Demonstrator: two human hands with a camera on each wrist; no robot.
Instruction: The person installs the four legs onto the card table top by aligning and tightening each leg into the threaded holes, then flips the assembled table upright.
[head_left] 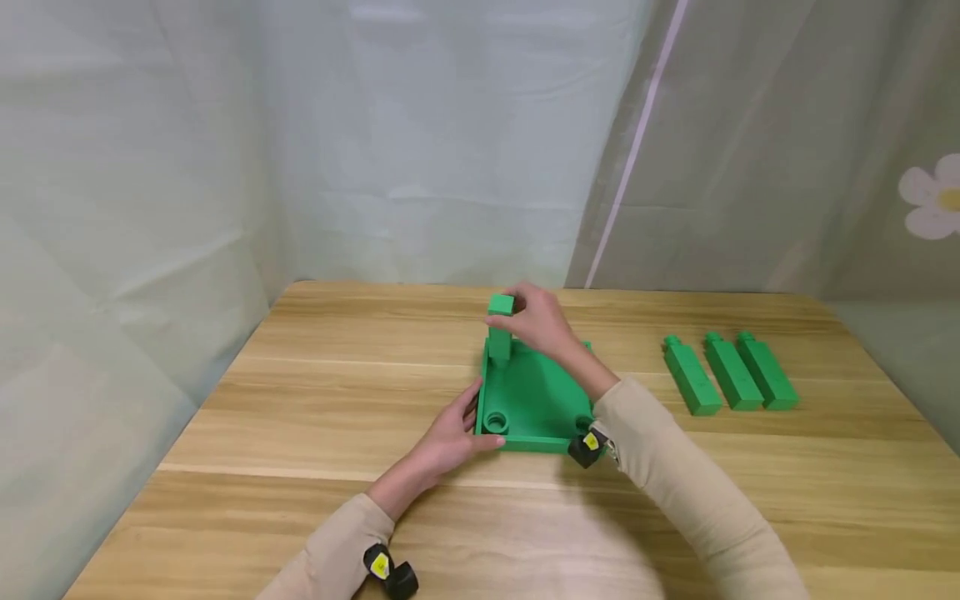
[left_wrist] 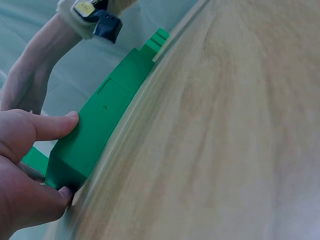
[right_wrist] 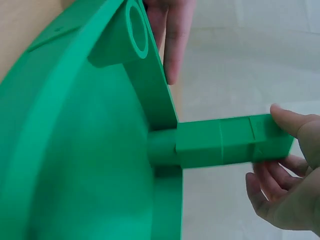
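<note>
Left hand (head_left: 450, 437): nearest the viewer, at the near left corner of the green base (head_left: 534, 400). The thumb lies along the side wall and the fingers tuck under the corner, pinching it, as the left wrist view shows. The forearm lies low over the wooden table (head_left: 300, 400), sleeve to the wrist.

Green base: a flat square tray with round sockets at its corners, lying on the table at centre. It looks like rigid moulded plastic — light, smooth and a little slick, and unlikely to flex or break. Best held by an edge or corner, as it is now.

Green peg (head_left: 499, 329): a squared block with a round stub at its foot, upright in the far left socket. The stub appears seated in the socket mouth; how deep cannot be told. It looks stiff and light, and its flat faces give a sure grip near the top.

Right hand (head_left: 542, 321): reaches over the base from the right, fingers curled round the peg's top end, thumb on one face and fingertips on the opposite one.

Three spare pegs (head_left: 729, 373): lying side by side, well apart to the right.
</note>
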